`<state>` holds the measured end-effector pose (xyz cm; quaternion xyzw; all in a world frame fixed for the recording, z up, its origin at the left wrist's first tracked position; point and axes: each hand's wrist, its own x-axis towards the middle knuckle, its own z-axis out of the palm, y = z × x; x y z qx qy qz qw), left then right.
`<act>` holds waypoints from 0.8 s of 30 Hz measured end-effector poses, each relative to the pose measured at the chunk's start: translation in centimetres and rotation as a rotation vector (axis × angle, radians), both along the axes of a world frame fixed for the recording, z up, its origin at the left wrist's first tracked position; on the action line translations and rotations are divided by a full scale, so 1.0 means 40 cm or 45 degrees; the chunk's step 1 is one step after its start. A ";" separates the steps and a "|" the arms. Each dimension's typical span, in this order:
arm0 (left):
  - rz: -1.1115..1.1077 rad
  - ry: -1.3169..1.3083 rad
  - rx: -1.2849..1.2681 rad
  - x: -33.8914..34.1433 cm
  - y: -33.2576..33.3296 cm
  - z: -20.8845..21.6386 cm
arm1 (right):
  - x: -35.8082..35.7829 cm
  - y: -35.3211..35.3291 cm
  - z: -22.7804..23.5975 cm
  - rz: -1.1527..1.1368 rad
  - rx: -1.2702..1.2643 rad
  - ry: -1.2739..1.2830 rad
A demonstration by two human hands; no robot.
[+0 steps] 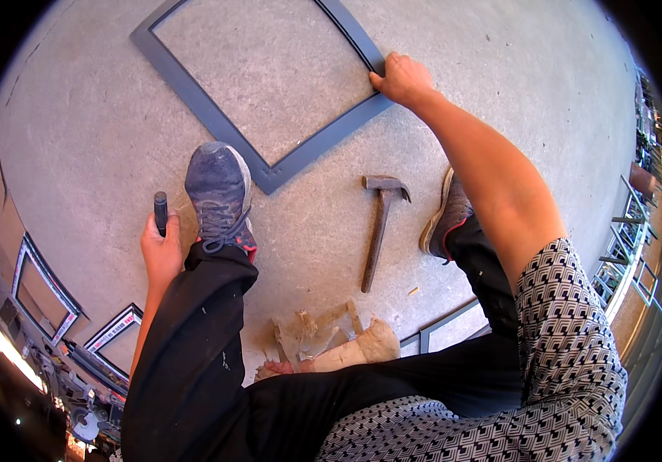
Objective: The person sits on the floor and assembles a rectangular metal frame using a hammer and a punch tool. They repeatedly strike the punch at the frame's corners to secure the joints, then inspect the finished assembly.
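Observation:
A grey metal frame (192,96) lies on the concrete floor ahead of me, its top running out of view. My right hand (405,79) grips its right-hand corner, with the thumb on the inner edge. Beside my left shoe, my left hand (161,250) is closed around a short black cylinder (160,212) that looks like a marker or a tool handle; its lower part is hidden in the fist. Between my feet rests a claw hammer (379,231) with a worn handle, and neither hand touches it.
My left shoe (217,185) stands close to the frame's near corner; my right shoe (448,215) is right of the hammer. A worn, torn-looking tan piece (358,346) lies below me. More frames (42,289) lie at left, and metal racks (627,239) stand at far right.

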<state>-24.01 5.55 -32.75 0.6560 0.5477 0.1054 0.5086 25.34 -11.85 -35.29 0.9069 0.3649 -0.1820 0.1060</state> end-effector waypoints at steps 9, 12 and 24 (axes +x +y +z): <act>-0.002 0.030 0.024 0.011 0.015 0.010 | -0.061 -0.014 0.015 -0.169 -0.062 0.095; 0.002 0.005 0.015 0.012 0.013 0.002 | -0.108 -0.016 0.002 -0.292 -0.028 0.123; 0.001 0.002 -0.006 0.037 0.009 -0.011 | -0.351 0.008 0.012 -0.488 0.053 0.292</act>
